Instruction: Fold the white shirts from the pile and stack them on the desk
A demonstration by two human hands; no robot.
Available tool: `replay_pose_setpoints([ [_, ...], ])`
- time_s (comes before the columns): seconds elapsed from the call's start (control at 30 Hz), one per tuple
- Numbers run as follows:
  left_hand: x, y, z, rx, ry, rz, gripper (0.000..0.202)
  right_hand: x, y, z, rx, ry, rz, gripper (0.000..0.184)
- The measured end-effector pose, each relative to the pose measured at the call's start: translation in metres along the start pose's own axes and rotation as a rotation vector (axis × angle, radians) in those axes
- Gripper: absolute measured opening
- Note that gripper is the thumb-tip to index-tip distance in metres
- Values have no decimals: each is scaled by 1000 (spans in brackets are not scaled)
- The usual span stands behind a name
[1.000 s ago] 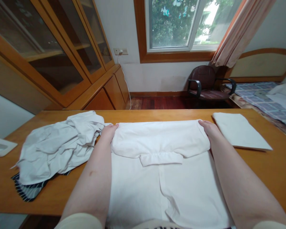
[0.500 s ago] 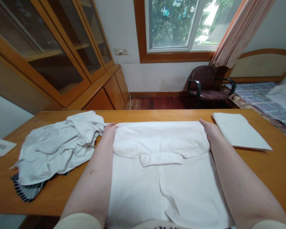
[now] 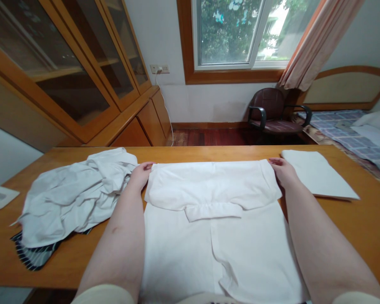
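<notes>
A white shirt [image 3: 215, 245] lies spread on the table, its far part folded over toward me in a wide band with a short collar-like strip [image 3: 213, 212] along the fold. My left hand [image 3: 142, 174] is at the far left corner of the band, fingertips stretched out at its edge. Beside the far right corner, my right hand [image 3: 284, 172] has its fingers extended and slightly apart, close to the cloth. Neither hand visibly pinches the fabric. The shirt's near end is cut off at the bottom of the view.
A crumpled white garment [image 3: 76, 194] lies left on the wooden table [image 3: 332, 228], with dark striped cloth [image 3: 34, 255] under it. At the right is a folded white cloth [image 3: 316, 174]. A white object [image 3: 1, 197] sits at the far left. Beyond stand a cabinet [image 3: 114, 118] and a chair [image 3: 272, 112].
Both hands have shifted slightly outward from the band's far corners, and their fingers have loosened from the cloth. The sides of the folded band now spread a little wider.
</notes>
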State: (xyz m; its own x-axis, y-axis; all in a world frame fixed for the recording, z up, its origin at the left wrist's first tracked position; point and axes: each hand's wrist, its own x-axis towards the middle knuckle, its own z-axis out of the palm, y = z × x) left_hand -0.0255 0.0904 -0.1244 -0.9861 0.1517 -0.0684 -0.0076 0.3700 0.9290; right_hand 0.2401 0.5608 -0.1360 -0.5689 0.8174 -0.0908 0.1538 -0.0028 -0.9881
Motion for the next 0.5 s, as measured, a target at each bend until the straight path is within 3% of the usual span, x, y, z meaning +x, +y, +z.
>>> replay_pose_setpoints([
  [0.1,3,0,0,245,63,69,25,-2,-4,3,-205,-14,-88,40],
  [0.2,9,-3,2,342,130,102,23,-4,-6,5,-295,-51,-65,28],
  [0.37,10,-5,6,118,209,30,16,3,1,4,-266,40,-64,21],
  [0.5,5,-2,10,-52,236,-29,19,11,7,3,-95,97,11,27],
])
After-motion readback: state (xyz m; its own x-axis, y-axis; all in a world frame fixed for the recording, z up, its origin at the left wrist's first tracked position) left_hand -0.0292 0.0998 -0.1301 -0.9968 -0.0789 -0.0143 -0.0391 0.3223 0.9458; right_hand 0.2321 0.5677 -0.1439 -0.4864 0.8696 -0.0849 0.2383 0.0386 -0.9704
